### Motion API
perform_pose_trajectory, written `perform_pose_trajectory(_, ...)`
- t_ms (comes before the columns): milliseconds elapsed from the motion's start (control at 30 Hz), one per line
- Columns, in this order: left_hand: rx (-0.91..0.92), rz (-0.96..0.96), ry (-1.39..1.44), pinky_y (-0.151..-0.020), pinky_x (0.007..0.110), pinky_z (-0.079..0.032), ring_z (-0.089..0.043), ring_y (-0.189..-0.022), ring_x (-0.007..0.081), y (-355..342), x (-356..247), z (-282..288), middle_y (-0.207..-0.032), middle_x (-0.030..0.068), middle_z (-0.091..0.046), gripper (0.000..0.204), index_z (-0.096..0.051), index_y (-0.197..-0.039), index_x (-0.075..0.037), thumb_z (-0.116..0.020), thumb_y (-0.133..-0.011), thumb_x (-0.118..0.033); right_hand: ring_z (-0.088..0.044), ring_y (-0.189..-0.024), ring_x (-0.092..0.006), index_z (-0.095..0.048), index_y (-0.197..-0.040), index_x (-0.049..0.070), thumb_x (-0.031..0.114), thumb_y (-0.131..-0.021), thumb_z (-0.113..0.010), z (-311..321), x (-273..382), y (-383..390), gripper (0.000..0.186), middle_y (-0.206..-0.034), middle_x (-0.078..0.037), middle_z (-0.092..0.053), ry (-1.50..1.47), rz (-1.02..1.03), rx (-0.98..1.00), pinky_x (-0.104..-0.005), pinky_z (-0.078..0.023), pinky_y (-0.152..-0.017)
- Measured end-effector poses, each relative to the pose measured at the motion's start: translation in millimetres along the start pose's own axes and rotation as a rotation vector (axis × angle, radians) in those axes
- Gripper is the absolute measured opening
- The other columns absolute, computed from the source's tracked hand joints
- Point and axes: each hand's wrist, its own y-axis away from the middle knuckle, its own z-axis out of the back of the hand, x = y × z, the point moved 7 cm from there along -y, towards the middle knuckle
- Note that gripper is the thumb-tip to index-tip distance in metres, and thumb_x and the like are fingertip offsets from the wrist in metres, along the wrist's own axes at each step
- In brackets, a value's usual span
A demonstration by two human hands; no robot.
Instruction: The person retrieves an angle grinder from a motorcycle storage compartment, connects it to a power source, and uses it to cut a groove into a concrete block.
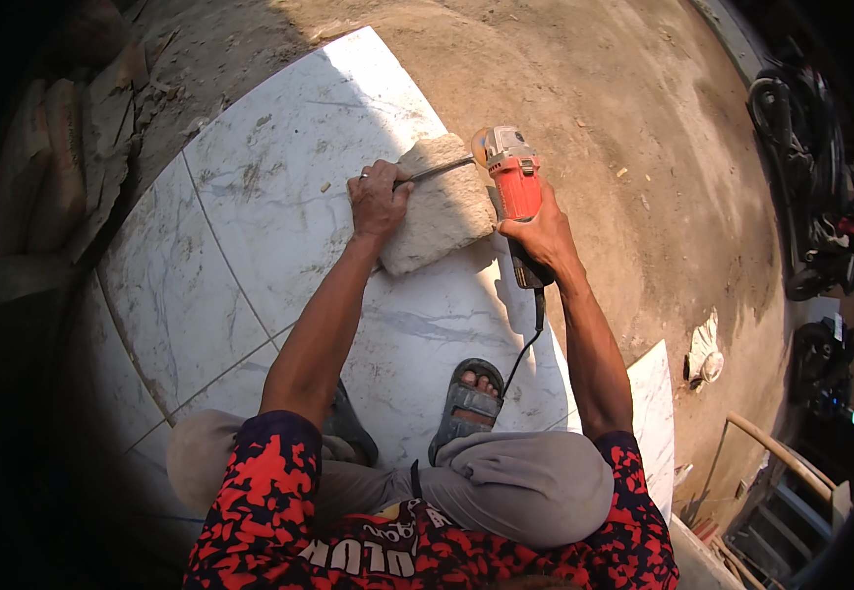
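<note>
A rough beige stone block (441, 218) lies on the white marbled tiles in front of my feet. With closed fingers, my left hand (379, 202) holds a thin dark metal rod (437, 170) across the top of the block. The rod's far tip reaches the disc end of a red and grey angle grinder (518, 187). My right hand (545, 234) is wrapped round the grinder's body, just right of the block. From its black rear end a dark cord (523, 356) runs down past my sandal. Whether the disc spins, I cannot tell.
Underfoot are white tiles (250, 197) ending at a brown dirt floor (633, 118). Sacks (53, 167) stand at the left. Motorbikes (805, 187) are along the right, near a crumpled white bag (705, 352) and a wooden handle (779, 452). My sandalled foot (471, 403) is close to the cord.
</note>
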Motion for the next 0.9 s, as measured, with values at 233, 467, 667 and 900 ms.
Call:
perform_pose_trajectory(233,-0.004,0.003,-0.007,-0.091,0.042,-0.034,-0.057,-0.100,0.0234,0.1,2.1,-0.5,-0.099,0.0014,-0.063,0.015,-0.068,-0.093,-0.015,-0.071,-0.080,-0.022,-0.064,-0.109,-0.0330,-0.040,-0.143,0.005,0.026,-0.063,-0.079,0.6,3.5,-0.1,0.092,-0.121,-0.022,-0.063,0.002,0.011,-0.013,-0.0390,-0.051,-0.093)
perform_pose_trajectory(467,-0.008,-0.007,0.000,-0.091,0.042,-0.034,-0.057,-0.101,0.0231,0.0,0.2,-0.3,-0.099,0.0010,-0.063,0.015,-0.068,-0.094,-0.016,-0.071,-0.080,-0.021,-0.064,-0.107,-0.0374,-0.039,-0.142,0.006,0.026,-0.063,-0.076,0.1,0.5,-0.2,0.089,-0.118,-0.025,-0.064,0.009,0.024,-0.030,-0.0420,-0.051,-0.090)
perform_pose_trajectory(667,0.010,0.012,0.006,-0.091,0.042,-0.034,-0.056,-0.102,0.0232,-0.1,0.1,-1.6,-0.099,0.0010,-0.063,0.015,-0.068,-0.094,-0.016,-0.071,-0.080,-0.021,-0.064,-0.109,-0.0331,-0.040,-0.142,0.004,0.026,-0.063,-0.079,0.4,0.0,-2.9,0.092,-0.121,-0.022,-0.063,0.028,0.008,-0.020,-0.0394,-0.051,-0.093)
perform_pose_trajectory(900,0.001,-0.002,0.001,-0.090,0.042,-0.034,-0.056,-0.100,0.0234,0.0,1.4,-1.2,-0.099,0.0012,-0.063,0.015,-0.067,-0.093,-0.016,-0.071,-0.080,-0.023,-0.065,-0.106,-0.0326,-0.040,-0.142,0.004,0.025,-0.063,-0.079,-1.7,2.2,2.0,0.091,-0.119,-0.021,-0.064,0.006,0.008,-0.008,-0.0395,-0.051,-0.091)
